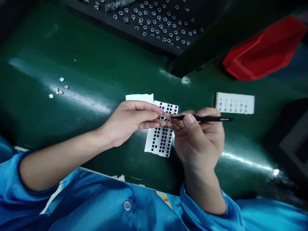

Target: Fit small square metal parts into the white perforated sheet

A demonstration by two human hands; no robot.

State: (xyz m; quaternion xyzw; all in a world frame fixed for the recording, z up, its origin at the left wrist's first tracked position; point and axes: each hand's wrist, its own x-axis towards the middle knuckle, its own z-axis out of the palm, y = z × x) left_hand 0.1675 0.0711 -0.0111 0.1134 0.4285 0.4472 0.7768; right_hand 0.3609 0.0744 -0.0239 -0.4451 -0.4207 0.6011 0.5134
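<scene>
My left hand [131, 120] pinches a small square part [163, 118] with a dark face and a pale rim, at its thumb and fingertips. Black tweezers [204, 119] lie across the fingers of my right hand [201, 138], which is closed on them with the thumb on top. Their thin tips point left and reach the small part; whether they grip it is too small to tell. Beneath both hands lies a white sheet [150, 150] with rows of little black squares. Another white sheet [139, 98] sticks out behind my left hand.
Several small square pieces [60, 92] lie loose at the left on the green table [96, 77]. A dark tray [156, 41] with many little metal frames stands at the back. To the right are a white block [250, 104] with rows of small marks and a red bin [262, 54].
</scene>
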